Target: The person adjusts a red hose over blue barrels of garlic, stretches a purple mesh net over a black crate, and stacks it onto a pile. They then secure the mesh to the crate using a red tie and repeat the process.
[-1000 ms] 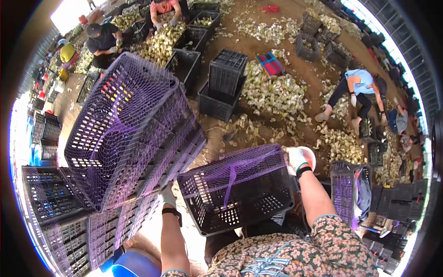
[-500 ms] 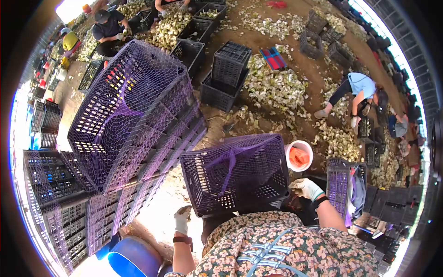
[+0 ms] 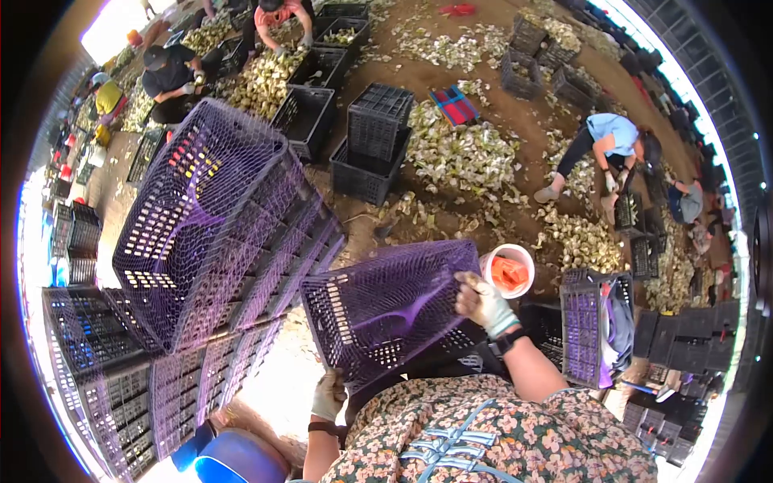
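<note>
A black plastic crate [image 3: 342, 318] sits in front of me, lined with a purple mesh net [image 3: 419, 278] stretched over its rim. My right hand [image 3: 485, 304], in a pale work glove, is closed on the net at the crate's right side. At the near left corner, my gloved left hand [image 3: 328, 396] has its fingers curled at the net's edge against the rim; the exact grip is partly hidden. Beside the crate's far right corner stands a white bucket [image 3: 527, 256] with orange-red material inside.
A tall stack of net-covered crates [image 3: 201, 233] rises on the left, above a blue tub [image 3: 241, 459]. Another crate [image 3: 580, 330] with purple net and cloth stands at right. Beyond are empty crates [image 3: 378, 121], heaps of pale bulbs and trimmings [image 3: 467, 153], and several people at work.
My right hand has moved up and left from beside the crate onto the net, pulling it. My left hand has come to the near corner. The view has shifted slightly.
</note>
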